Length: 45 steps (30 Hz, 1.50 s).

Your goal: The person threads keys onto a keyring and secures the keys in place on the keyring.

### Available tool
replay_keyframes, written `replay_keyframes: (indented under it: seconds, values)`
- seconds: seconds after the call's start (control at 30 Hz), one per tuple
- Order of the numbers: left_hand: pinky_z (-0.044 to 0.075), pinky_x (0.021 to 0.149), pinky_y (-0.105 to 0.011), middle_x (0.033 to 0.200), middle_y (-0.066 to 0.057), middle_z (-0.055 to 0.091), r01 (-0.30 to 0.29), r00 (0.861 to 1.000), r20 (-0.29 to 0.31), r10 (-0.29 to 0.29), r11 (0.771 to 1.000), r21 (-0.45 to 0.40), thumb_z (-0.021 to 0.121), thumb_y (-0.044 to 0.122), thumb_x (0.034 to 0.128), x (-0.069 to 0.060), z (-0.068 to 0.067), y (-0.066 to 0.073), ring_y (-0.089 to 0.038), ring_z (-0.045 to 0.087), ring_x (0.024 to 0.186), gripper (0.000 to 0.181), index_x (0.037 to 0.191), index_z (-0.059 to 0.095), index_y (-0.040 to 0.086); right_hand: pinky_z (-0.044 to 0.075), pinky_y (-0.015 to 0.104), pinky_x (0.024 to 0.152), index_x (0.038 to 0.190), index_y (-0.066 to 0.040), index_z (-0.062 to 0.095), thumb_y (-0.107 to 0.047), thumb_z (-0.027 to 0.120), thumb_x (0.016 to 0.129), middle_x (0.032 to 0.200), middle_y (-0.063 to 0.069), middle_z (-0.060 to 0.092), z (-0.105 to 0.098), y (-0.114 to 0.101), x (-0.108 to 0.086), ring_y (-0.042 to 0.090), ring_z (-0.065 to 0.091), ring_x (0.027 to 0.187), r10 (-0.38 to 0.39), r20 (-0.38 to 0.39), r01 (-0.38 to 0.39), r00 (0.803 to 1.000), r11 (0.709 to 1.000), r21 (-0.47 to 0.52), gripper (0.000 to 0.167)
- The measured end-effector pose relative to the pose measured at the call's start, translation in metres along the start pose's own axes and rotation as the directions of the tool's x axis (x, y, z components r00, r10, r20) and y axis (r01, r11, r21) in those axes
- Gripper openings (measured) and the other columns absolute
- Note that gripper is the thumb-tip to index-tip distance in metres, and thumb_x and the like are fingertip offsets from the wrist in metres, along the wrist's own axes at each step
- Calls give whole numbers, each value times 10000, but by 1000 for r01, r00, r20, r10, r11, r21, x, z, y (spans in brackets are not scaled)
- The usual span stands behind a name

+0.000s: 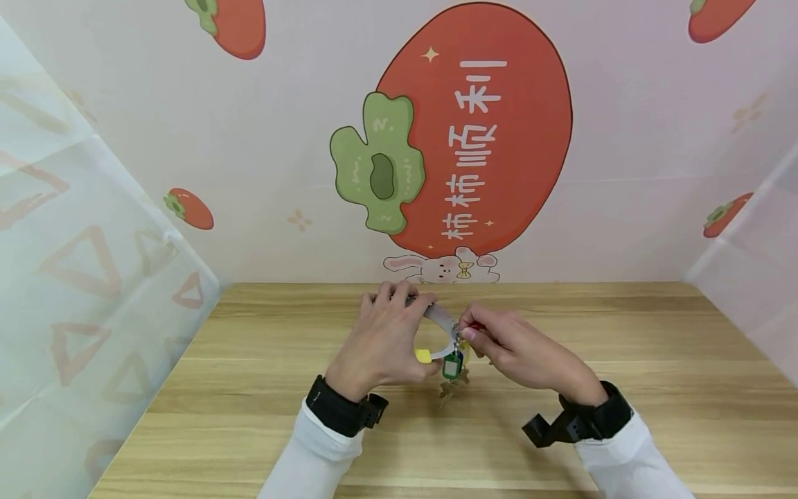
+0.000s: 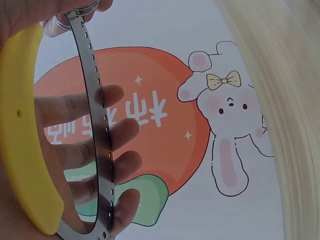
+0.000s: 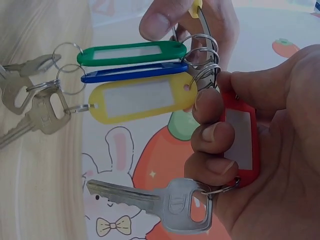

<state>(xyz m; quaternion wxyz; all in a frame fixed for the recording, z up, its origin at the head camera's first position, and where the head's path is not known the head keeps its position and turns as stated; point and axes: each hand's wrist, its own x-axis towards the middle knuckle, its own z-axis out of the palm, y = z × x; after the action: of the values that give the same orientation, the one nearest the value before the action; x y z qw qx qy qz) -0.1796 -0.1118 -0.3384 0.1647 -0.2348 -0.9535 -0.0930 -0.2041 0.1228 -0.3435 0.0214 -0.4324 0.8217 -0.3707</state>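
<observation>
My left hand (image 1: 386,339) holds a loop-shaped holed metal strip (image 2: 95,90) with a yellow grip (image 2: 20,120). In the left wrist view its fingers curve behind the strip. My right hand (image 1: 530,350) grips a red key tag (image 3: 240,140) close to the strip; a silver key (image 3: 182,205) dangles from that tag's ring. In the right wrist view, a green key tag (image 3: 132,52), a blue key tag (image 3: 135,73) and a yellow key tag (image 3: 145,97) hang on the strip by split rings, each with keys. Fingers hide whether the red tag's upper ring is on the strip.
A wood-grain tabletop (image 1: 249,416) lies under both hands. Behind it stands a pale backdrop (image 1: 623,138) printed with a large persimmon and a rabbit. Patterned white sheets (image 1: 81,229) slope down at both sides. Black camera straps (image 1: 337,409) circle both wrists.
</observation>
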Motion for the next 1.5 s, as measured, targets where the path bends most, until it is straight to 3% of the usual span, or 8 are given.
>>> replay_keyframes:
  seconds: [0.27,0.5,0.83,1.13,1.33,1.5]
  values:
    - [404,945,-573,1217,-57,556,-15,1000,11,15,1000,-1,857,480,621,1,-1,-1,-294,483,1131,782,1312,633,189,418,261,568,1005,-142,601,-170,545,1057,723,-85,488,-5,-1,-2,72,460,603,43,7,-43,999,999,2,81]
    - [403,935,-554,1224,-55,544,-25,1000,8,26,1000,-6,857,463,616,1,-1,-3,-304,468,1135,784,1314,626,193,415,257,556,1001,-183,599,-119,573,1037,694,-98,482,-4,0,-2,57,442,566,58,-16,-58,998,998,-28,78]
    - [403,931,-546,1228,-62,542,-31,1000,7,31,999,-12,855,470,625,1,0,-5,-303,467,1134,774,1309,626,191,427,248,555,1028,-122,623,-147,599,1028,716,-111,514,-3,-5,0,26,434,574,27,-27,-31,999,988,-150,35]
    - [396,950,-528,1245,-61,537,-30,1000,5,31,998,-59,842,458,648,-1,-3,-6,-286,459,1157,764,1329,623,191,450,250,603,1101,-111,624,-45,540,1034,842,-120,599,-9,-2,-2,57,480,658,-17,18,19,1000,993,-115,125]
    - [416,883,-482,1211,-38,547,-58,998,-19,57,997,-57,834,529,679,-1,-2,-6,-264,470,1126,720,1289,645,196,451,248,590,1055,-119,622,-23,558,1019,827,-108,594,-9,-1,-3,59,479,644,-8,3,8,1000,994,-112,120]
    - [416,911,-501,1214,-52,547,-53,999,-9,53,998,-42,840,497,661,0,-2,-6,-276,467,1131,737,1301,639,192,423,239,553,1014,-127,621,-21,572,1013,781,-107,562,-9,-2,-3,37,434,586,-2,-20,0,1000,990,-138,117]
